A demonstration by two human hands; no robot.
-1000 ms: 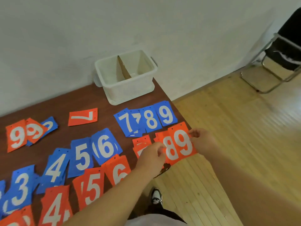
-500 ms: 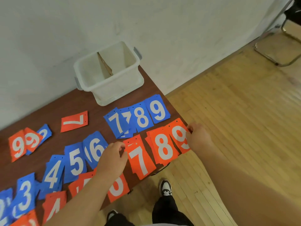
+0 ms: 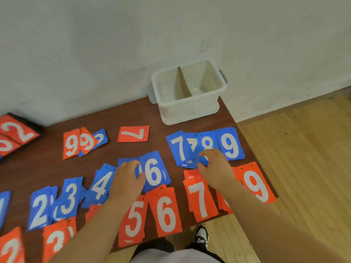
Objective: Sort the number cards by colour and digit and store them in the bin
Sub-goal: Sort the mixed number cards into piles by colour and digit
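Blue and orange number cards lie in rows on the brown table (image 3: 34, 168). My left hand (image 3: 126, 182) rests on the blue 5 pile, its thumb on the blue 6 cards (image 3: 154, 172). My right hand (image 3: 215, 168) sits over the blue 8 card (image 3: 207, 143), thumb and curled fingers pinching its lower part beside the blue 7 cards (image 3: 177, 149). A blue 9 (image 3: 230, 146) lies to the right. Orange 5 (image 3: 133, 221), 6 (image 3: 166, 211), 7 (image 3: 201, 200) and 9 (image 3: 255, 184) line the front edge. The white bin (image 3: 188, 109) with a cardboard divider stands empty at the back.
A lone orange 7 (image 3: 133, 133) lies sideways mid-table, with orange 9 cards (image 3: 73, 144) to its left. A black board with orange 2 cards (image 3: 16, 133) sits at the far left. The table ends just right of the 9s, above wooden floor (image 3: 294, 168). My shoe (image 3: 202, 234) shows below.
My view swung left. My right hand left the orange 9 and moved up to the blue 8; my left hand moved from the orange 7 to the blue 5 and 6 piles.
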